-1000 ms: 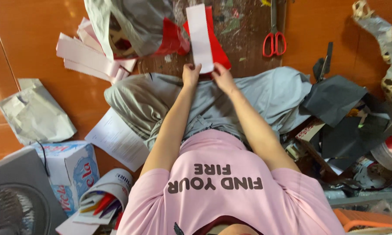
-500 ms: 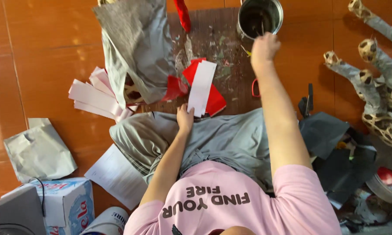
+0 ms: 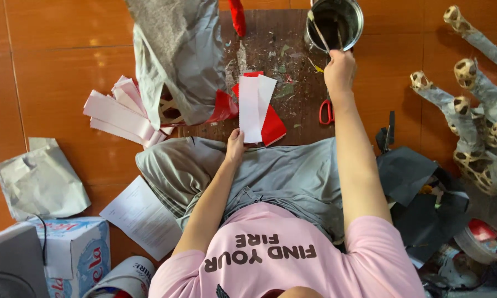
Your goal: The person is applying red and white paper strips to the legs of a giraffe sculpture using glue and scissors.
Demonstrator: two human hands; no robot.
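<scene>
Fingers of my left hand (image 3: 235,146) pinch the bottom edge of a white paper strip with zigzag sides (image 3: 254,107), so that hand is closed on the paper. The strip lies on a shiny red paper piece (image 3: 272,127), and both rest on the dark brown wooden board (image 3: 292,60) in front of my legs. My right hand (image 3: 340,70) reaches far up to the round metal tin can (image 3: 336,22) at the top of the board. Its fingers curl tight around a thin stick (image 3: 320,33) that pokes out of the can. Red-handled scissors (image 3: 326,112) lie on the board just beside my right wrist. A big crumpled grey paper sheet (image 3: 176,55) covers the left part of the board. Near it, on the orange tile floor (image 3: 55,55), sits a pile of pink and white paper strips (image 3: 118,113). Black paper pieces (image 3: 405,174) lie by my right knee. A figure wrapped in grey paper with woven round ends (image 3: 474,110) lies farther to the right.
</scene>
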